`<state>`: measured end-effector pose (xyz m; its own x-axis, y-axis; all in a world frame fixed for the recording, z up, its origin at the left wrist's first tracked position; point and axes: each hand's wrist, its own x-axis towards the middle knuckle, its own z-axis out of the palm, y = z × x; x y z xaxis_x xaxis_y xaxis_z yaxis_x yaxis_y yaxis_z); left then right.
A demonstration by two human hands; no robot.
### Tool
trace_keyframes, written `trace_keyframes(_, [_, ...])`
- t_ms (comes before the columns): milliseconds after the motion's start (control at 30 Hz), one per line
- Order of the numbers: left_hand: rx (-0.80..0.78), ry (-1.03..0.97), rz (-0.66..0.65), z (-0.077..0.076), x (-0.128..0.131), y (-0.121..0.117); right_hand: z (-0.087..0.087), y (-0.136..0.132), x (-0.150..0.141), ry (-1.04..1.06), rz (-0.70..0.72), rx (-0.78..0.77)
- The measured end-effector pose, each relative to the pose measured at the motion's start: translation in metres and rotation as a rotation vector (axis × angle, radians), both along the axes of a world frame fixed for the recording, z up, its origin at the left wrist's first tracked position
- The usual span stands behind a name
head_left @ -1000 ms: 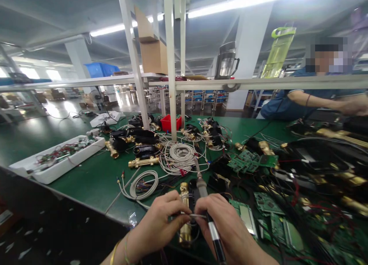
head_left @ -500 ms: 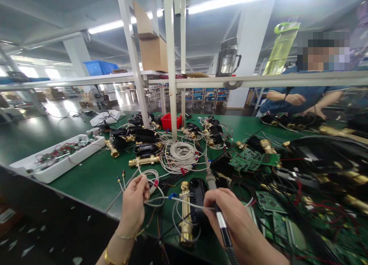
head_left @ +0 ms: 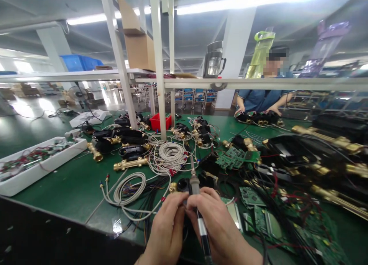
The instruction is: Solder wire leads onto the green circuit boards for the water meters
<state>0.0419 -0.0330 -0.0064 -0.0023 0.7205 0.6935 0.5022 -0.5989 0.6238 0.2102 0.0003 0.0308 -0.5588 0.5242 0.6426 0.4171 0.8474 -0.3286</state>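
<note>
up against the right hand (head_left: 214, 219), the left hand (head_left: 166, 228) has come in from the smooth, pale cable coil (head_left: 116, 194), which lies beyond it to the left. the right hand grips a slender soldering iron (head_left: 202, 227); the left hand's fingers curl narrowly, but i cannot tell what they hold. just ahead peeks a shiny, rounded brass fitting (head_left: 173, 187).
</note>
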Motion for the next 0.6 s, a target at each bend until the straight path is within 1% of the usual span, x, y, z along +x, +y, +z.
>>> trace_keyframes(133, [0.026, 0.057, 0.028, -0.004, -0.013, 0.003, 0.002, 0.005, 0.022, 0.017, -0.036, 0.011])
trace_keyframes(200, [0.004, 0.083, 0.019, -0.005, -0.019, 0.001, 0.003, 0.007, 0.03, 0.044, -0.06, 0.002])
trace_keyframes(267, [-0.022, 0.109, -0.007, -0.004, -0.02, -0.003, 0.004, 0.006, 0.032, 0.035, -0.059, -0.007])
trace_keyframes(367, [-0.069, 0.153, -0.049, 0.004, -0.012, -0.006, 0.005, 0.002, 0.024, -0.028, -0.001, -0.014])
trace_keyframes(433, [-0.134, 0.173, -0.084, 0.009, -0.006, -0.005, 0.005, 0.001, 0.019, -0.048, 0.032, -0.016])
trace_keyframes(500, [-0.234, 0.146, -0.089, 0.01, -0.005, -0.005, 0.004, 0.002, 0.02, -0.019, 0.023, -0.011])
trace_keyframes(533, [-0.303, 0.106, -0.078, 0.007, -0.007, -0.004, 0.003, 0.004, 0.023, 0.014, -0.004, -0.008])
trace_keyframes(600, [-0.451, -0.024, -0.046, -0.003, -0.013, -0.004, -0.002, 0.008, 0.029, 0.078, -0.072, -0.002])
